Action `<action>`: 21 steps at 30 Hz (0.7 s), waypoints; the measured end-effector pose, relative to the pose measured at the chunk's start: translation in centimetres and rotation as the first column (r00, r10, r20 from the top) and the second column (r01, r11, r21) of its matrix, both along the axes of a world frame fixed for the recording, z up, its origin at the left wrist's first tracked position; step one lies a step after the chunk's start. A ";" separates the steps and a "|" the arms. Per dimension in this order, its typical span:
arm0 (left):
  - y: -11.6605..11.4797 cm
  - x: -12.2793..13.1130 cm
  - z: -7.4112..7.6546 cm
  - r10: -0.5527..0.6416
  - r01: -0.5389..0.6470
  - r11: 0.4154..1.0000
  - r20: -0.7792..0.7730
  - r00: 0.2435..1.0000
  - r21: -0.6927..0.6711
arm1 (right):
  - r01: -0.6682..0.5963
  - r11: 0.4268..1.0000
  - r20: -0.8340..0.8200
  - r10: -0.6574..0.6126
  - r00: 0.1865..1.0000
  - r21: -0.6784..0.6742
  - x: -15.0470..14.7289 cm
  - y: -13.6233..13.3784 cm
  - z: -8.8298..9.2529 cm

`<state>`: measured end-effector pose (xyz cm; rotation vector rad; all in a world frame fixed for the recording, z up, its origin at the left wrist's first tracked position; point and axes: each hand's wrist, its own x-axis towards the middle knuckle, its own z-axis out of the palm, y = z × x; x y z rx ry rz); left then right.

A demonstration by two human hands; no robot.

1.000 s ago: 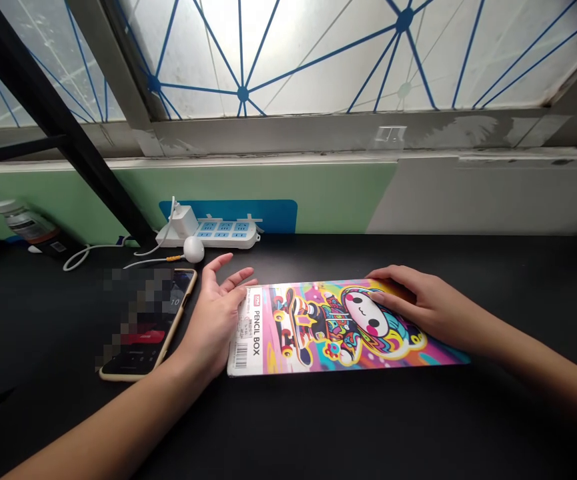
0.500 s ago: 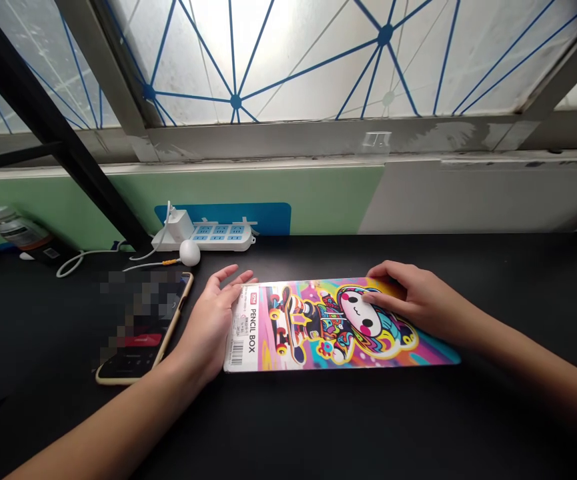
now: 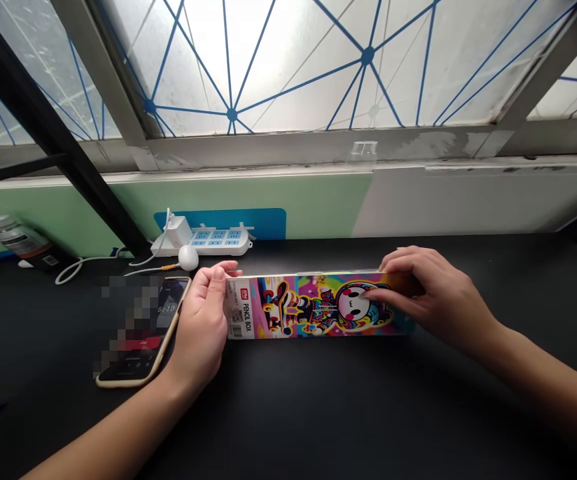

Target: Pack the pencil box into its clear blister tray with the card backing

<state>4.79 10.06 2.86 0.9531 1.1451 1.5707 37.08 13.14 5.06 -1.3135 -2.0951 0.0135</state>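
Observation:
A colourful pencil box (image 3: 293, 307) with a cartoon print and a white label end lies across the black desk (image 3: 318, 413), its near edge tipped up. My left hand (image 3: 203, 327) grips its left, labelled end, fingers curled over the top edge. My right hand (image 3: 428, 293) holds the right end, fingers pressed on the printed face and thumb behind.
A phone (image 3: 141, 330) in a tan case lies just left of my left hand. Behind it are a white power strip (image 3: 208, 240) with a charger and cables, a small white round object (image 3: 188, 257), and a bottle (image 3: 18, 237) lying at far left. The wall and window stand behind.
The pencil box lay flat with both hands resting on it; now both hands have closed on its ends and tilted it up from its near edge.

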 end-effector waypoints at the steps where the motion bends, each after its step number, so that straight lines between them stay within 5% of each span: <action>1: 0.0 -0.1 0.0 0.011 -0.011 1.000 -0.017 1.000 0.022 | 0.015 1.000 -0.008 -0.015 1.000 0.009 -0.1 -0.3 0.1; 10: -0.1 -0.9 1.8 0.037 -0.019 0.972 -0.074 0.997 0.236 | -0.061 0.996 0.059 0.057 0.997 0.059 -0.8 -2.7 1.0; 16: -0.2 -3.0 3.2 -0.103 0.245 0.871 -0.329 0.939 0.426 | -0.163 0.984 0.282 0.178 0.943 -0.078 -0.9 -4.9 1.1; 19: -0.3 -3.4 3.3 -0.144 0.372 0.867 -0.546 0.825 0.332 | -0.152 0.976 0.338 0.198 0.920 -0.158 -1.4 -5.7 0.5; 21: -0.4 -3.3 3.0 -0.194 0.460 0.874 -0.754 0.628 0.158 | -0.160 0.974 0.345 0.207 0.916 -0.159 -1.9 -5.9 0.0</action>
